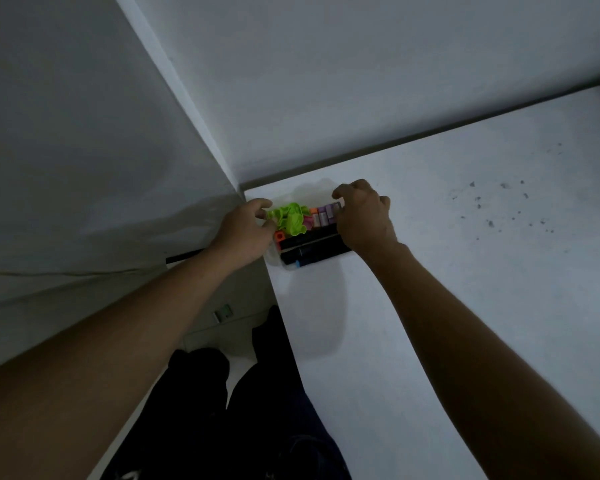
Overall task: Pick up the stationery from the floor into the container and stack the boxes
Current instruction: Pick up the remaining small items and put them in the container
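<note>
A clear plastic container (274, 256) stands near the corner of a white table (465, 271). It holds several black markers (312, 247), green plastic pieces (291, 218) and small pink, orange and purple items (323, 214). My left hand (245, 233) grips the container's left end, fingers curled at its rim by the green pieces. My right hand (362, 218) grips the right end, fingers curled over the far edge. The container's right side is hidden under that hand.
The table's left edge (291, 334) runs down toward me, with my dark-trousered legs (222, 410) and pale floor below it. Grey walls meet behind the table's corner. A small green-and-white item (222, 312) lies on the floor. Dark specks mark the table's right part.
</note>
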Action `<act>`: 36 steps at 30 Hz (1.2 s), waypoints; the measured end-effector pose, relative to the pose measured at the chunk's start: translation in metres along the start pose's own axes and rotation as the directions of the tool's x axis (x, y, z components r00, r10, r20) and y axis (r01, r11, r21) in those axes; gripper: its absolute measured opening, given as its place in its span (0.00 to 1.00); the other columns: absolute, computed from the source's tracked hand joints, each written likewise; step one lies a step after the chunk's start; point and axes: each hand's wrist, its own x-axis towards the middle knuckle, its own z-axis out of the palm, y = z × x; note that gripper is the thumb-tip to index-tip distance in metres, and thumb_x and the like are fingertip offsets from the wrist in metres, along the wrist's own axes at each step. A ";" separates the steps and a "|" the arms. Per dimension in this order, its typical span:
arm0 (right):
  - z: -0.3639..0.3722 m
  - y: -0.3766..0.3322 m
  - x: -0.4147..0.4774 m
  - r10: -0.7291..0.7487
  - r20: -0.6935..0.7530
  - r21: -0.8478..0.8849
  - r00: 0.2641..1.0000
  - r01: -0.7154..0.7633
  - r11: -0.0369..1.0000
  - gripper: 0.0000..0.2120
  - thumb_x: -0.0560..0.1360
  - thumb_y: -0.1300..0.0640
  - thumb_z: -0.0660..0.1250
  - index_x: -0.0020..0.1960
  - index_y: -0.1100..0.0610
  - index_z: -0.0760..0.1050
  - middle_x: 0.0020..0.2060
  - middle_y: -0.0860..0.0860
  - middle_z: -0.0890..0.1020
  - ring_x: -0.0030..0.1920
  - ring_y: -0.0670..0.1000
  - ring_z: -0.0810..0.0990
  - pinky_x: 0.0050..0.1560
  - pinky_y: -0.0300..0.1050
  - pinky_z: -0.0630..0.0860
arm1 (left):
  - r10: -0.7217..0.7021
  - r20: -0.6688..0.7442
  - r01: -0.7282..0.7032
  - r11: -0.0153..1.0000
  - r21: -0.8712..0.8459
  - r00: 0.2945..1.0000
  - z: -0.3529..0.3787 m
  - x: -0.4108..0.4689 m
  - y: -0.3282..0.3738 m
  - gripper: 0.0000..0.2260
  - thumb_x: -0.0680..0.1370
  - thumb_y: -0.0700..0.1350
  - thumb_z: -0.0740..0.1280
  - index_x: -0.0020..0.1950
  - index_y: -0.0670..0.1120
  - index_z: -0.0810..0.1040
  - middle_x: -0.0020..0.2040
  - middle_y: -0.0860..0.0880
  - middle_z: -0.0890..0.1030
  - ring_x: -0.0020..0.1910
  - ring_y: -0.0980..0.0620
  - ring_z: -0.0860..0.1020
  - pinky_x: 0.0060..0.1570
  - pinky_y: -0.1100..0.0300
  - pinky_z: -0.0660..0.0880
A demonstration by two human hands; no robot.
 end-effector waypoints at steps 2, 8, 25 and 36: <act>0.001 0.001 0.001 0.038 -0.048 0.014 0.998 -0.037 0.999 0.15 0.74 0.64 0.67 0.60 0.58 0.74 0.56 0.57 0.77 0.52 0.56 0.77 0.58 0.48 0.65 | 0.004 0.000 -0.004 1.000 -0.002 1.000 0.000 0.000 -0.001 0.18 0.79 0.45 0.63 0.69 0.47 0.71 0.63 0.44 0.75 0.56 0.44 0.77 0.57 0.46 0.77; -0.001 0.004 -0.001 0.041 -0.003 0.020 0.999 -0.041 0.999 0.14 0.74 0.65 0.66 0.59 0.58 0.75 0.53 0.56 0.81 0.54 0.57 0.78 0.57 0.50 0.65 | 0.005 0.001 -0.005 1.000 -0.024 1.000 0.000 0.001 -0.002 0.18 0.79 0.45 0.63 0.69 0.46 0.71 0.64 0.44 0.74 0.58 0.44 0.77 0.58 0.46 0.76; -0.007 -0.046 -0.044 0.023 -0.304 0.263 0.953 0.060 0.963 0.09 0.76 0.61 0.61 0.52 0.57 0.79 0.47 0.52 0.84 0.45 0.53 0.82 0.56 0.56 0.74 | 0.075 -0.103 -0.078 0.997 -0.018 0.992 -0.023 -0.020 -0.028 0.16 0.78 0.47 0.64 0.66 0.47 0.72 0.60 0.49 0.77 0.51 0.54 0.75 0.45 0.55 0.74; 0.098 -0.187 -0.130 -0.158 -0.325 0.263 0.932 0.249 0.932 0.09 0.72 0.63 0.64 0.51 0.60 0.80 0.45 0.56 0.83 0.45 0.59 0.81 0.45 0.56 0.76 | 0.148 -0.059 -0.143 0.987 0.078 0.987 -0.095 -0.094 -0.162 0.12 0.78 0.42 0.65 0.60 0.42 0.76 0.51 0.48 0.79 0.47 0.51 0.78 0.47 0.62 0.70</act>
